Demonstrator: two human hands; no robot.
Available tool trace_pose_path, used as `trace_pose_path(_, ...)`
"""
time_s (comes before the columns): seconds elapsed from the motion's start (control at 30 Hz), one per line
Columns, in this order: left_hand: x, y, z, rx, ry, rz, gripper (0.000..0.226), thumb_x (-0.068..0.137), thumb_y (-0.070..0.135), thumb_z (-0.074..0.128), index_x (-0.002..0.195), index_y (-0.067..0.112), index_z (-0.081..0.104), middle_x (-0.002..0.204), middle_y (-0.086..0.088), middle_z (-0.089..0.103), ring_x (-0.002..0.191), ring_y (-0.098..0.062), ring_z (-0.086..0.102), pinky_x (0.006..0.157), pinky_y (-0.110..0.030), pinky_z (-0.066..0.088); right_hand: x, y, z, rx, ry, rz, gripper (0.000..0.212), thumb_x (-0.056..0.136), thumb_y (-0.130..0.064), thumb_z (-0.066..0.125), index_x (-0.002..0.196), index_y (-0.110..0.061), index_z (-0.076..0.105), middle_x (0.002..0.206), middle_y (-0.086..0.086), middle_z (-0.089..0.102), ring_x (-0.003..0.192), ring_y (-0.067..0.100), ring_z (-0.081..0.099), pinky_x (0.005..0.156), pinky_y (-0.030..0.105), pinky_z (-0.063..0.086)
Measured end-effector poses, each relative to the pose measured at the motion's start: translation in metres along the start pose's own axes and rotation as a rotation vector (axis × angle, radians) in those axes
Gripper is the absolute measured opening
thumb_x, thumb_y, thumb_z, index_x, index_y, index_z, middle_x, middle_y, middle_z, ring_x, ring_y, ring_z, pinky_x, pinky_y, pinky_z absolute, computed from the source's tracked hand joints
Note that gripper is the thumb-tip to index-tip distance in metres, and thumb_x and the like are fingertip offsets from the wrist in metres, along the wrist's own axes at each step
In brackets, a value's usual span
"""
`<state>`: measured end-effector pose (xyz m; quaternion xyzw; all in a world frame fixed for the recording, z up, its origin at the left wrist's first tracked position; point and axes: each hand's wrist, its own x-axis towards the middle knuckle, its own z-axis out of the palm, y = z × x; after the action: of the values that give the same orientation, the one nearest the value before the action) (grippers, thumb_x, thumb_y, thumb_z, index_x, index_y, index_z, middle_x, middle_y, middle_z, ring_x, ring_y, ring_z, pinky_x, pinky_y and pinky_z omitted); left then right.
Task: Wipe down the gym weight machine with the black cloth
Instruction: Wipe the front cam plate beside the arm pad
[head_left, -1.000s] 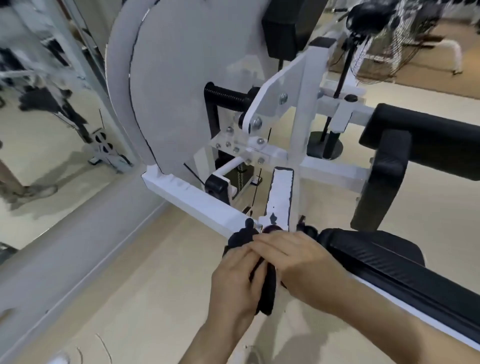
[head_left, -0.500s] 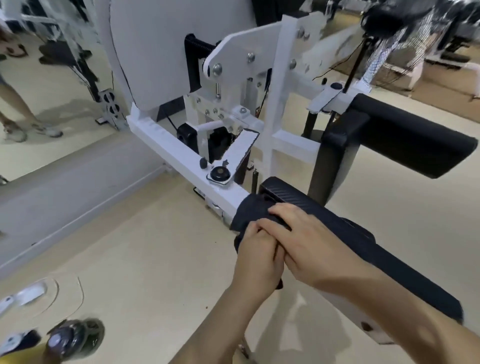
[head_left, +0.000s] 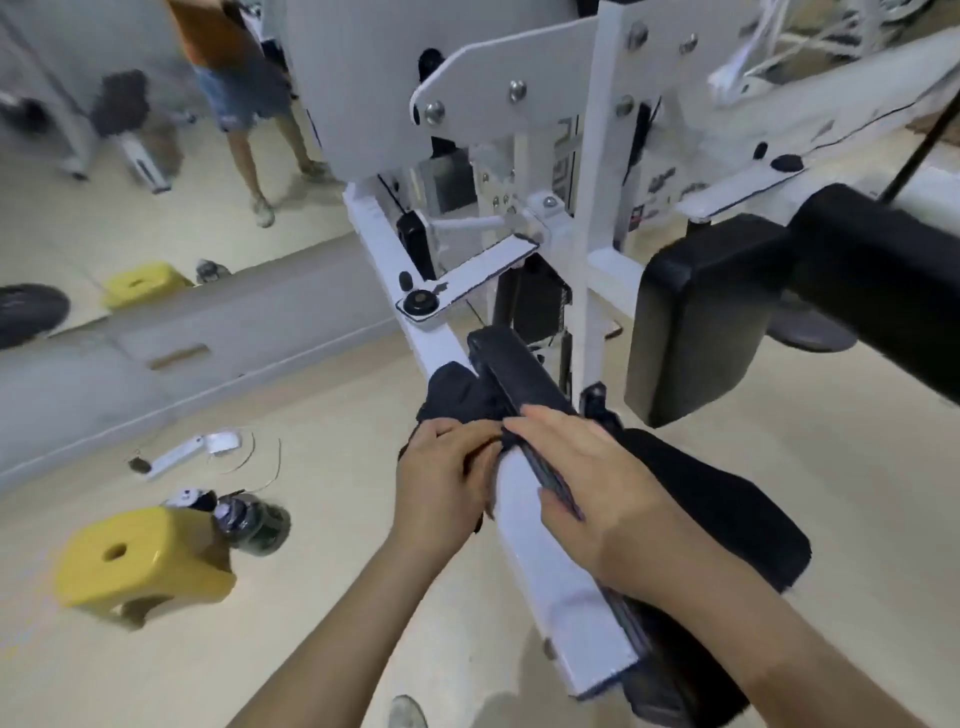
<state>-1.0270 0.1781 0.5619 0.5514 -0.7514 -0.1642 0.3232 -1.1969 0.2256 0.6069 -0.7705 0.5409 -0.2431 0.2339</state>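
Left hand (head_left: 441, 475) grips black cloth (head_left: 457, 397) on white beam (head_left: 550, 561)

The pale beige, smooth gym floor (head_left: 337, 415) carries everything here. Toward its lower-left part stands a squat yellow plastic stool (head_left: 143, 564) with a round hole in its top. Touching the stool's far right side lies a dark, translucent water bottle (head_left: 254, 522) on its side. Further off, toward the grey wall base, a small white strip-shaped object (head_left: 192, 449) lies with a thin curled wire (head_left: 265, 462) just beside it. The white steel frame of the weight machine (head_left: 540, 561) stands on the floor to the right.
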Motion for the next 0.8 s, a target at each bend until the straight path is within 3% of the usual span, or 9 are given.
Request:
trace_pose_path(0.07, -0.030, 0.023, 0.003, 0.022, -0.002, -0.006, 0.021, 0.085, 0.020, 0.062, 0.098, 0.031, 0.074, 0.080, 0.037, 0.052, 0.086, -0.004, 0.051, 0.077, -0.003, 0.033, -0.005, 0.008, -0.013, 0.120, -0.115, -0.011, 0.061, 0.093, -0.008, 0.050, 0.149, -0.027, 0.034, 0.154, -0.012, 0.030, 0.141, 0.004, 0.024, 0.112, 0.007, 0.013)
trace_pose_path(0.13, -0.058, 0.046, 0.004, 0.012, -0.038, -0.085, 0.021, 0.083, 0.023, 0.061, 0.094, 0.035, 0.074, 0.082, 0.035, 0.058, 0.088, -0.001, 0.054, 0.078, -0.003, 0.035, -0.010, 0.012, -0.023, 0.195, -0.170, -0.067, 0.064, 0.091, -0.003, 0.049, 0.149, -0.027, 0.034, 0.152, -0.014, 0.031, 0.139, -0.002, 0.022, 0.107, 0.000, 0.009)
trace_pose_path(0.27, -0.080, 0.088, -0.003, 0.089, -0.168, -0.182, 0.016, 0.083, 0.028, 0.058, 0.094, 0.035, 0.067, 0.091, 0.024, 0.065, 0.079, -0.001, 0.055, 0.066, -0.010, 0.036, -0.023, 0.018, -0.046, 0.231, -0.398, -0.141, 0.072, 0.083, -0.003, 0.051, 0.147, -0.032, 0.034, 0.146, -0.013, 0.035, 0.138, -0.001, 0.018, 0.111, 0.015, 0.018)
trace_pose_path(0.4, -0.082, 0.112, -0.015, -0.161, -0.287, -0.346, 0.017, 0.091, 0.020, 0.057, 0.087, 0.029, 0.070, 0.081, 0.016, 0.069, 0.076, 0.002, 0.060, 0.071, -0.019, 0.043, -0.040, 0.028, -0.045, 0.162, -0.509, -0.326, 0.071, 0.083, -0.019, 0.058, 0.146, -0.036, 0.032, 0.141, -0.015, 0.043, 0.135, -0.005, 0.026, 0.118, 0.020, 0.000)
trace_pose_path(0.47, -0.077, 0.124, -0.024, -0.300, -0.274, -0.371, 0.019, 0.093, 0.015, 0.057, 0.087, 0.026, 0.070, 0.081, 0.012, 0.070, 0.078, -0.002, 0.061, 0.073, -0.019, 0.044, -0.047, 0.031, -0.046, 0.390, -0.436, -0.224, 0.061, 0.086, -0.025, 0.063, 0.140, -0.042, 0.041, 0.130, -0.014, 0.057, 0.125, -0.004, 0.042, 0.116, 0.017, 0.015)
trace_pose_path(0.53, -0.064, 0.142, -0.032, -0.526, -0.163, -0.387, 0.015, 0.090, 0.022, 0.058, 0.086, 0.026, 0.072, 0.083, 0.005, 0.070, 0.080, -0.009, 0.063, 0.074, -0.022, 0.048, -0.050, 0.036, -0.057, 0.803, -0.443, -0.031, 0.050, 0.087, -0.027, 0.066, 0.132, -0.041, 0.051, 0.114, -0.010, 0.067, 0.116, 0.006, 0.057, 0.108, 0.030, 0.040)
trace_pose_path(0.6, -0.044, 0.162, -0.035, -0.690, -0.030, -0.396, 0.013, 0.089, 0.025, 0.060, 0.084, 0.027, 0.072, 0.082, 0.002, 0.070, 0.077, -0.011, 0.063, 0.069, -0.021, 0.051, -0.050, 0.044, -0.074, 1.094, -0.471, 0.099, 0.039, 0.088, -0.026, 0.065, 0.126, -0.028, 0.058, 0.110, 0.004, 0.070, 0.111, 0.023, 0.064, 0.100, 0.042, 0.050)
trace_pose_path(0.67, -0.020, 0.176, -0.032, -0.627, 0.007, -0.339, 0.015, 0.094, 0.026, 0.059, 0.085, 0.027, 0.072, 0.084, 0.004, 0.071, 0.079, -0.008, 0.065, 0.068, -0.019, 0.051, -0.047, 0.055, -0.091, 1.149, -0.439, 0.161, 0.032, 0.086, -0.026, 0.066, 0.117, -0.015, 0.065, 0.111, 0.013, 0.070, 0.106, 0.031, 0.066, 0.094, 0.045, 0.053)
trace_pose_path(0.8, 0.036, 0.185, -0.017, -0.323, -0.027, -0.276, 0.013, 0.089, 0.028, 0.066, 0.080, 0.028, 0.075, 0.077, 0.012, 0.072, 0.072, -0.001, 0.065, 0.065, -0.013, 0.047, -0.025, 0.090, -0.138, 1.073, -0.258, 0.257, 0.023, 0.082, -0.014, 0.074, 0.104, -0.009, 0.069, 0.094, 0.013, 0.073, 0.084, 0.023, 0.069, 0.074, 0.033, 0.055)
